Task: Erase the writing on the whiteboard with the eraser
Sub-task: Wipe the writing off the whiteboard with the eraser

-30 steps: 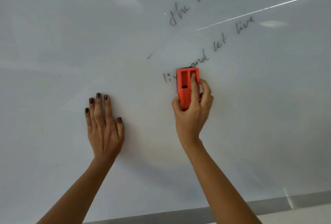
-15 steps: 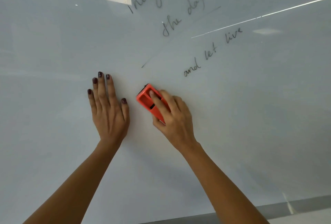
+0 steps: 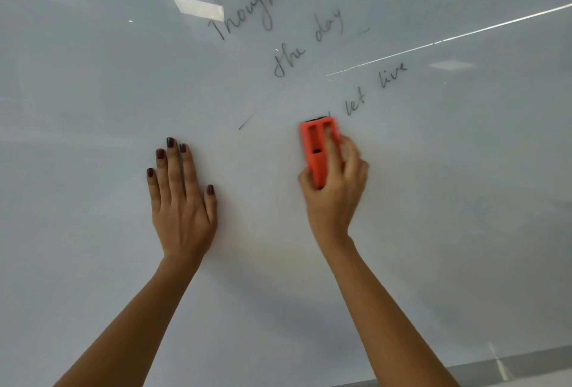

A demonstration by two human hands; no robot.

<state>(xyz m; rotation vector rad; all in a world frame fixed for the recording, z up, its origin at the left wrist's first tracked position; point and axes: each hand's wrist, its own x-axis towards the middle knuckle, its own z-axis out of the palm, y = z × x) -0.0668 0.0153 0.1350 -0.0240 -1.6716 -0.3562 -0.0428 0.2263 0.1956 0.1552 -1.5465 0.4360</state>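
Eraser [image 3: 318, 151], orange, sits clamped in the right hand [image 3: 335, 191], fingers [image 3: 332, 151] wrapped along its back, pressed to the whiteboard [image 3: 93, 92] just below-left of "let live" [image 3: 374, 89]. Left hand [image 3: 181, 201] lies flat, fingers spread, holding nothing. Above: "Thought" [image 3: 247, 6], "the day" [image 3: 306, 43].

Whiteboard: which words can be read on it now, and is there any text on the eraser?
"Thought", on the whiteboard
"the", on the whiteboard
"day", on the whiteboard
"let", on the whiteboard
"live", on the whiteboard
A word after "Thought" is cut off, unreadable.
The eraser shows no text.
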